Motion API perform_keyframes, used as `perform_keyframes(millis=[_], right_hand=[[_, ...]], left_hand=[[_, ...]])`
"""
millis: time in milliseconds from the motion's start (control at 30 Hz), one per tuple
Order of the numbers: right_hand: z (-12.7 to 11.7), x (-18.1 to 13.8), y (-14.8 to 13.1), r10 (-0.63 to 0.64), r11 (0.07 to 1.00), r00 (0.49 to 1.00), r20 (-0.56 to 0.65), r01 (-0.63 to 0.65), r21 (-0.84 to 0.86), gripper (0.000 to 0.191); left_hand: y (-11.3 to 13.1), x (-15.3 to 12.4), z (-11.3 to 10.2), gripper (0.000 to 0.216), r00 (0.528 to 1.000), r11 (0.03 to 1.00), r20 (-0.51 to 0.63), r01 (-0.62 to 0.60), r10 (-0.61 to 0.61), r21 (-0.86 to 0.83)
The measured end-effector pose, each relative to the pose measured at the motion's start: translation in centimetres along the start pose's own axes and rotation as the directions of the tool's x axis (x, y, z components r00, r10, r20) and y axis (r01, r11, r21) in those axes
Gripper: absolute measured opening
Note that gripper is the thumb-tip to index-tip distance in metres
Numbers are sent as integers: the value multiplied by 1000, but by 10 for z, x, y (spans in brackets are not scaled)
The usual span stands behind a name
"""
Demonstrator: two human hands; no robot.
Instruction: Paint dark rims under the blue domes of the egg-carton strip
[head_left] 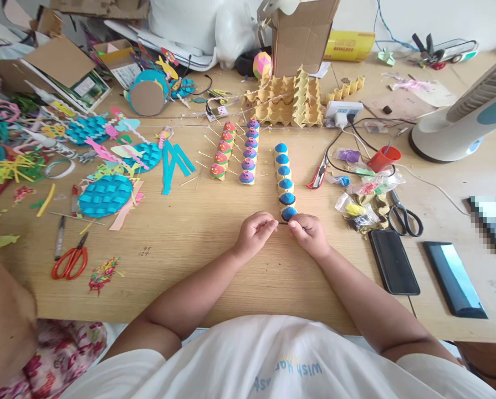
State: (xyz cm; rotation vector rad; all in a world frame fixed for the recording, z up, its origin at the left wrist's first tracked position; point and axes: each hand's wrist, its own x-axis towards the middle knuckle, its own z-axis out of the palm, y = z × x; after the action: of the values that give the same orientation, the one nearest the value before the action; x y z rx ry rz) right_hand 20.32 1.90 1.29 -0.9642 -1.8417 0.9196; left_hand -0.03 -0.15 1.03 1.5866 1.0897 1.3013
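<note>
My left hand (256,234) and my right hand (311,235) meet at the near end of an egg-carton strip (279,169). Its cups are topped with blue domes (285,183), and a dark line edges the second-nearest one. Pinched between both hands is a thin dark strand (284,223), stretched level just in front of the nearest blue dome (289,213). Its material is too small to make out. To the left stand a purple-topped strip (249,153) and a red-topped strip (223,151), both with thin sticks poking out.
Left lie woven blue discs (105,196), blue paper strips (176,165) and orange scissors (70,261), with another person at that edge. On the right are a utility knife (317,173), red cup (384,159), black scissors (404,217) and phones (394,261). Egg trays (272,100) stand behind.
</note>
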Motion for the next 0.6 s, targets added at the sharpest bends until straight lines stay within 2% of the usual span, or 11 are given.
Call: perform_keyframes(millis=[267,367,600], right_hand=[[2,1,-3,44,999,994,-96,-41,35,57],[6,0,1,80,994,989,-121,-70,88,50],[11,-2,10,93,984,987,-133,-70,164,41]], left_hand=[[-5,-5,2,51,982,982,-79,164,-171,-92],[-7,-6,3,51,979,980,-93,169,-179,-104],[-8,-8,2,50,987,979,-38,146,-153,-139]])
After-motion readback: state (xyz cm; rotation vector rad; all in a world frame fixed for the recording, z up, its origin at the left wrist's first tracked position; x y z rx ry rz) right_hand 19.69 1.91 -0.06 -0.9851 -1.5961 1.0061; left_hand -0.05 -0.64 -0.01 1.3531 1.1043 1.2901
